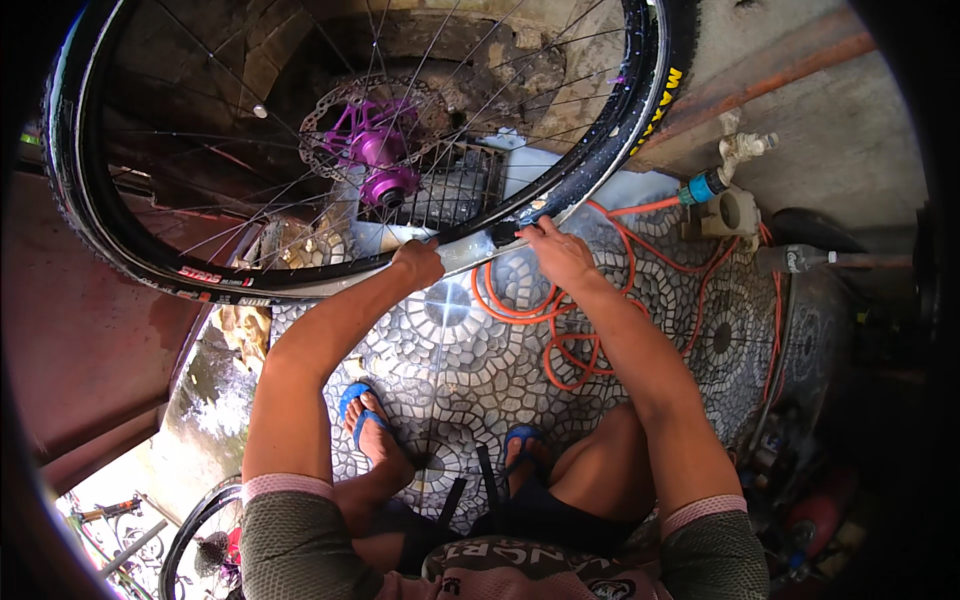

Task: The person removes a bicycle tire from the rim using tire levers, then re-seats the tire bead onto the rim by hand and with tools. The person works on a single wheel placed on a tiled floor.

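A large bicycle wheel (pixel 345 270) with a black tyre, thin spokes, a purple hub (pixel 380 160) and a disc brake rotor (pixel 318 122) fills the upper left. White wet-looking foam streaks the gap between rim and tyre along its lower edge. My left hand (pixel 420 264) is closed on that lower edge, its fingers curled over the rim side. To the right of it, my right hand (pixel 562 254) pinches the tyre's edge, thumb and fingers bent. Beside those fingertips is a small black piece (pixel 507 233); whether I hold it cannot be made out.
Orange hose (pixel 560 318) lies coiled on the pebble-patterned floor (pixel 430 365), running to a tap fitting (pixel 703 186) by the wall. A clear bottle (pixel 800 258) is at the right. My feet in blue flip-flops are below. Another bicycle wheel (pixel 190 530) shows at lower left.
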`<state>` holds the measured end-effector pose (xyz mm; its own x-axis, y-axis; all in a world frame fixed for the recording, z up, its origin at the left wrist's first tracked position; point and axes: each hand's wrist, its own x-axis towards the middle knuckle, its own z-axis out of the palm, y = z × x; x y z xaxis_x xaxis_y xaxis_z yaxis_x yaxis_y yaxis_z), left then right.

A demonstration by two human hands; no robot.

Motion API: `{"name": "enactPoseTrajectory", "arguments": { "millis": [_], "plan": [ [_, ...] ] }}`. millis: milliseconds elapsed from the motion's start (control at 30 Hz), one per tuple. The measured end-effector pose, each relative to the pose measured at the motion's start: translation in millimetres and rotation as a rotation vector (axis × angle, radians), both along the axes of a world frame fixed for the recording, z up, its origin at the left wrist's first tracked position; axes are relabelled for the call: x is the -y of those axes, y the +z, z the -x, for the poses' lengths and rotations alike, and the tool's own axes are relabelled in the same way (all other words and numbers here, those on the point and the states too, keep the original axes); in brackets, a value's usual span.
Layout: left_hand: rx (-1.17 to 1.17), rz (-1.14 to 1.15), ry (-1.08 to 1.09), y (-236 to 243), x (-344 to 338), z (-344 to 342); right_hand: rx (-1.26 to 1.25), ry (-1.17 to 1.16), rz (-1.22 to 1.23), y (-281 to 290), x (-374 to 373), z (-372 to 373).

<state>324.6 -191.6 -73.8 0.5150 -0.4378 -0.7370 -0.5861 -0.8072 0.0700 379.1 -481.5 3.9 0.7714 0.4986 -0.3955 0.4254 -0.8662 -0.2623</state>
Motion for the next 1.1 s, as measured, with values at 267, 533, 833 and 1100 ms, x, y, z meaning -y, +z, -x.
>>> {"name": "enactPoseTrajectory", "arguments": {
  "millis": [267, 533, 833, 1100],
  "plan": [
    [0.259, -0.052, 0.151, 7.0, -14.2, 36.6, -0.008, 0.053, 0.059, 10.2, -3.7, 2.2],
    [0.541, 0.171, 0.136, 58.4, -88.1, 92.3, -0.041, 0.033, 0.048, 3.7, -5.1, 0.4],
    [0.700, 0.247, 0.340, 93.7, -112.2, 135.5, -0.002, 0.064, 0.044, -11.8, -2.5, -1.9],
    [0.658, 0.196, 0.550, 118.4, -144.8, 141.2, 0.065, 0.178, 0.066, -11.2, -17.4, 5.9]
  ]
}}
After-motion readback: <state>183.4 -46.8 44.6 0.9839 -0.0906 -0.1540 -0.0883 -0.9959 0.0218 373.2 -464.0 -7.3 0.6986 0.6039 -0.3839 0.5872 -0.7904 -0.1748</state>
